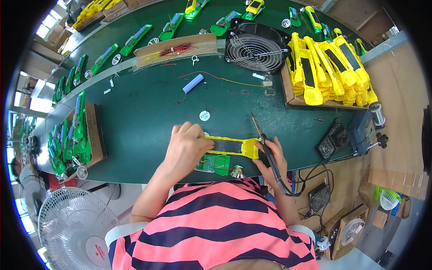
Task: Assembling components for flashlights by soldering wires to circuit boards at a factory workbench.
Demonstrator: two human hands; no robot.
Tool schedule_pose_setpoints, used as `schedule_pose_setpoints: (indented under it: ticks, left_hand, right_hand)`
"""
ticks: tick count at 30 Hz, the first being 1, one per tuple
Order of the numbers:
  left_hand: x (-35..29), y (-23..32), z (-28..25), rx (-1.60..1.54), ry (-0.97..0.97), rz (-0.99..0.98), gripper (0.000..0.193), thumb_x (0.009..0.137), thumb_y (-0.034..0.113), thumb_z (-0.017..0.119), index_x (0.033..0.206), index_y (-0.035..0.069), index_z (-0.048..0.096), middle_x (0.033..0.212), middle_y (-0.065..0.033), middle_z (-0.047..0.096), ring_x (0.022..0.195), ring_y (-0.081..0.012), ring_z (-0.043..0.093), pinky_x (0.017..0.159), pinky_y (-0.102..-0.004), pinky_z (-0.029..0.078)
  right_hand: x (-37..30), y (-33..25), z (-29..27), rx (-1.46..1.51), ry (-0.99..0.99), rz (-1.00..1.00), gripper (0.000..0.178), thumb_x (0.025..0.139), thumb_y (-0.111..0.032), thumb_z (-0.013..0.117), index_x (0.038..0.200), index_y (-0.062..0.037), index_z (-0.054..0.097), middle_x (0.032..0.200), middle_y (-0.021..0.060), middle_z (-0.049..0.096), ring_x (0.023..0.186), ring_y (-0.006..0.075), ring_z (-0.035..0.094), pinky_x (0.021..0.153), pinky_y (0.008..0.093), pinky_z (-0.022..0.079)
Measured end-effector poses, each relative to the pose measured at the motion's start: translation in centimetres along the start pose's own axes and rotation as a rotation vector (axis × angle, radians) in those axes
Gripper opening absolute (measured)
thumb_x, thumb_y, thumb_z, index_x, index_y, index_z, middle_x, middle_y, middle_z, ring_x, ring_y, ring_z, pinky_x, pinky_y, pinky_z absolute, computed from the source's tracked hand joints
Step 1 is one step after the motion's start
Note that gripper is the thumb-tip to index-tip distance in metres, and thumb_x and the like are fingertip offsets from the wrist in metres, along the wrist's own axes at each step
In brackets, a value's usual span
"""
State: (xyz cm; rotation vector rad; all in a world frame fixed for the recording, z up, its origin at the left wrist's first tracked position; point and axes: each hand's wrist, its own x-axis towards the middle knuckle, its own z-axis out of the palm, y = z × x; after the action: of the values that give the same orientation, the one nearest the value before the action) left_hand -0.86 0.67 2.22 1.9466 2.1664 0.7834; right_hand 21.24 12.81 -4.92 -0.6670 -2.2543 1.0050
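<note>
In front of me lies a yellow flashlight shell (249, 148) with a dark strip along its middle. My left hand (186, 143) is closed with bent fingers on the shell's left end, which it partly hides. My right hand (275, 158) grips a soldering iron (260, 128), its tip pointing up and away from the shell. Fingers of the same hand touch the shell's right end. Just below the shell are a green circuit board (220, 164) with thin red wires and a small shiny reflector (237, 172).
A blue cylindrical battery (193, 84) and a round white sticker (204, 115) lie beyond my hands. Yellow shells (310, 76) fill a box at right, near a black fan (256, 47) and a soldering station (363, 128). Green assemblies (67, 141) crowd a left-hand box.
</note>
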Motion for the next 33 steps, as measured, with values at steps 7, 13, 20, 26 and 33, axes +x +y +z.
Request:
schedule_pose_setpoints:
  ticks: [7, 13, 20, 26, 33]
  left_hand:
    - [-2.5, 2.5, 3.6, 0.257, -0.033, 0.127, 0.028, 0.067, 0.012, 0.052, 0.092, 0.006, 0.063, 0.091, -0.0037, 0.054, 0.086, -0.0202, 0.049, 0.077, -0.0348, 0.037]
    - [-3.2, 1.3, 4.8, -0.003, 0.119, 0.132, 0.022, 0.063, 0.008, 0.055, 0.084, 0.006, 0.062, 0.079, -0.003, 0.055, 0.075, -0.0189, 0.052, 0.071, -0.0324, 0.038]
    - [-1.0, 1.2, 5.3, 0.045, 0.083, -0.055, 0.013, 0.065, 0.004, 0.052, 0.074, 0.005, 0.061, 0.07, -0.0071, 0.052, 0.071, -0.0226, 0.053, 0.066, -0.0328, 0.038]
    - [-0.8, 0.2, 5.0, 0.044, 0.057, -0.152, 0.01, 0.064, 0.001, 0.055, 0.072, 0.003, 0.06, 0.069, -0.0107, 0.053, 0.067, -0.0262, 0.056, 0.062, -0.0352, 0.042]
    - [-0.3, 0.2, 4.5, 0.028, -0.031, -0.184, 0.005, 0.069, 0.003, 0.058, 0.071, 0.003, 0.062, 0.068, -0.0097, 0.054, 0.068, -0.0271, 0.056, 0.063, -0.0355, 0.045]
  right_hand:
    - [0.2, -0.7, 0.0, 0.042, 0.011, 0.011, 0.052, 0.066, -0.001, 0.068, 0.11, -0.0056, 0.04, 0.106, 0.0058, 0.061, 0.104, 0.0251, 0.053, 0.101, 0.0462, 0.027]
    - [0.7, -0.8, 0.1, 0.081, -0.009, 0.044, 0.053, 0.066, 0.002, 0.066, 0.112, -0.0046, 0.041, 0.108, 0.0064, 0.059, 0.105, 0.0282, 0.051, 0.1, 0.0395, 0.031]
    - [3.0, -0.3, 2.2, 0.071, -0.073, -0.188, 0.054, 0.062, -0.004, 0.074, 0.109, -0.0072, 0.047, 0.101, 0.0095, 0.061, 0.1, 0.0288, 0.056, 0.09, 0.0394, 0.041]
    - [3.7, -1.5, -0.7, -0.007, -0.128, -0.292, 0.028, 0.069, -0.009, 0.069, 0.095, -0.005, 0.058, 0.081, 0.0056, 0.065, 0.082, 0.0233, 0.063, 0.086, 0.0436, 0.044]
    - [3.4, -1.5, -1.1, 0.661, -0.008, 0.165, 0.016, 0.075, 0.004, 0.059, 0.091, 0.0061, 0.056, 0.087, 0.013, 0.06, 0.069, 0.0171, 0.063, 0.059, 0.025, 0.053]
